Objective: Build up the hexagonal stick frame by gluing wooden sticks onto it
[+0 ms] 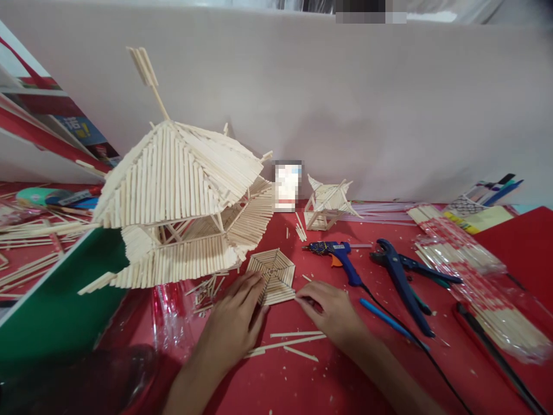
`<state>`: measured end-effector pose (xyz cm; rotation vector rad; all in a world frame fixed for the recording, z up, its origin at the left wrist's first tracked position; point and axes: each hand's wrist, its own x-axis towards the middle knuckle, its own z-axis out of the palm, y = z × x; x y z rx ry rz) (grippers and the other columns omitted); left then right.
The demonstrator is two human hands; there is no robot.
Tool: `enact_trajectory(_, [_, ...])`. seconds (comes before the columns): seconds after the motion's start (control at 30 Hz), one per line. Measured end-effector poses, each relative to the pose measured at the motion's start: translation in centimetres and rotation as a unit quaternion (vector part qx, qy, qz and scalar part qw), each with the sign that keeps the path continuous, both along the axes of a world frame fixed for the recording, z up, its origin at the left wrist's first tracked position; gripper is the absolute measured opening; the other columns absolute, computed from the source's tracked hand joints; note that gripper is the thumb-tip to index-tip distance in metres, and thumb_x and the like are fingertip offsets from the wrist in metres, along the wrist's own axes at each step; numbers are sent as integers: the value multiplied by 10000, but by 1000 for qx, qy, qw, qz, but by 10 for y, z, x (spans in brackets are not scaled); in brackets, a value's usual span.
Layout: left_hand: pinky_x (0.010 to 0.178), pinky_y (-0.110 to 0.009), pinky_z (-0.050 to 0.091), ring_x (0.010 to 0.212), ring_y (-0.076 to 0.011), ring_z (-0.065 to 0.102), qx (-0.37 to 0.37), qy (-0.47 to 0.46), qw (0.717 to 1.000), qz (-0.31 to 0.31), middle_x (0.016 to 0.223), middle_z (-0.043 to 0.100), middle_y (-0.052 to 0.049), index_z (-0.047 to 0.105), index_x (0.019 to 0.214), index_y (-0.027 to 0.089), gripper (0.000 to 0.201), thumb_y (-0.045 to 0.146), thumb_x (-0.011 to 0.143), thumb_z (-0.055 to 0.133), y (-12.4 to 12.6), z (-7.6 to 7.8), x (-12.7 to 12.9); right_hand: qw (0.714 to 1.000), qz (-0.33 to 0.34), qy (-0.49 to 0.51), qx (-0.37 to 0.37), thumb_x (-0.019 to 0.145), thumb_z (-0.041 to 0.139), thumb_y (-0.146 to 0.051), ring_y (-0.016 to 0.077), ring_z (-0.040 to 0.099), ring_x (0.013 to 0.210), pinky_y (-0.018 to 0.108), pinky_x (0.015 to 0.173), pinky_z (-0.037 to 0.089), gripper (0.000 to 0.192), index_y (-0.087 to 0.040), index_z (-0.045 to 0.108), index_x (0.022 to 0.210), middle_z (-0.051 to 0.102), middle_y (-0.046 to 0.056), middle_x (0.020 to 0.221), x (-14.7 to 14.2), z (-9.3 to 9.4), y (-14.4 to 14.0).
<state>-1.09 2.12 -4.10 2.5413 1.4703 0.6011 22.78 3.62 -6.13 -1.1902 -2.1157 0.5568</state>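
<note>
A hexagonal panel of thin wooden sticks (279, 280), laid in rings around a centre, rests flat on the red tabletop. My left hand (242, 308) grips its left side, fingers over the top and thumb at the near edge. My right hand (328, 311) is closed in a pinch at the panel's near right corner; the exact fingertip contact is partly hidden. Just in front of my hands lie several loose sticks (298, 340). Left of the panel stands a large two-tiered pavilion model (173, 173) built of sticks.
A small stick pavilion (330, 199) stands behind. To the right lie a blue glue gun (334, 251) with its cord, a blue-handled cutter (404, 282), a light blue pen (389, 320) and bagged stick bundles (488, 288). A green board (64, 311) leans at the left.
</note>
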Motion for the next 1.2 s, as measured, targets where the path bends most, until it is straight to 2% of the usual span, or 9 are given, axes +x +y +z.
enact_trajectory(0.37, [1056, -447, 495, 1296, -258, 519, -13, -4, 1000, -2, 1370, 588, -108, 512, 1343, 175, 398, 237, 951, 484, 1, -1, 0, 1000, 0, -3, 13, 945, 526, -190, 178, 658, 702, 268, 662, 514, 192, -211, 671, 821, 716, 43, 768, -2, 3, 1])
enact_trajectory(0.6, [1077, -457, 476, 1328, -266, 487, -29, -5, 1000, -3, 1414, 552, -102, 488, 1376, 193, 474, 188, 903, 498, -1, 3, -1, 1000, -1, -14, 14, 957, 512, -202, 179, 663, 703, 272, 657, 517, 204, -219, 669, 829, 718, 44, 768, -2, 5, 0])
enact_trajectory(0.9, [1057, -427, 497, 1285, -239, 538, -35, -56, 998, 12, 1357, 603, -83, 560, 1296, 212, 352, 222, 959, 458, 1, 3, -1, 1000, 3, -15, 15, 973, 497, -221, 183, 666, 718, 278, 667, 520, 214, -226, 673, 851, 722, 45, 785, -1, 2, 0])
enact_trajectory(1.2, [1045, -417, 504, 1269, -243, 548, -18, -32, 999, 10, 1340, 615, -89, 563, 1286, 193, 342, 226, 961, 459, 2, -1, -1, 1000, 6, 7, 18, 959, 516, -214, 180, 655, 707, 276, 660, 514, 197, -223, 674, 841, 713, 42, 766, 0, -1, 1])
